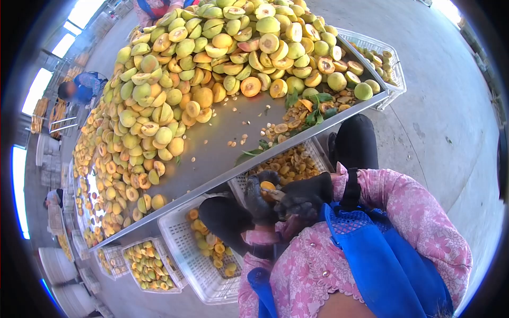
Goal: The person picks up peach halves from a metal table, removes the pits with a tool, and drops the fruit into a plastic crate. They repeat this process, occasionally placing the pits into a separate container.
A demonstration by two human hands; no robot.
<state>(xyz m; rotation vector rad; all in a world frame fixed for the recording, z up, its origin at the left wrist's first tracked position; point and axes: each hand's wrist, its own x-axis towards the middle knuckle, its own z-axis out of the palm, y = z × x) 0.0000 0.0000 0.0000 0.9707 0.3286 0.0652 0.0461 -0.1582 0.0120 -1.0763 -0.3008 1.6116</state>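
My left hand [260, 196], in a dark glove, is closed around an orange-fleshed fruit half [268, 186] in front of my body. Beside it my right hand [301, 205], gloved in black, is closed close to the fruit; its fingers meet a small brownish piece [275, 195] that I cannot identify. Both hands are over the near edge of a white crate [239, 185] holding small orange fruit pieces [291, 164]. Beyond them, a large heap of halved yellow-green fruit [212, 47] lies on the metal table [217, 138].
The table's raised metal rim [238, 168] runs diagonally before me. A white crate of fruit halves [180, 228] stands at my left, with another crate [154, 265] farther left. Green leaves [316, 110] and scraps lie near the rim. Other people [85, 87] are beyond the table.
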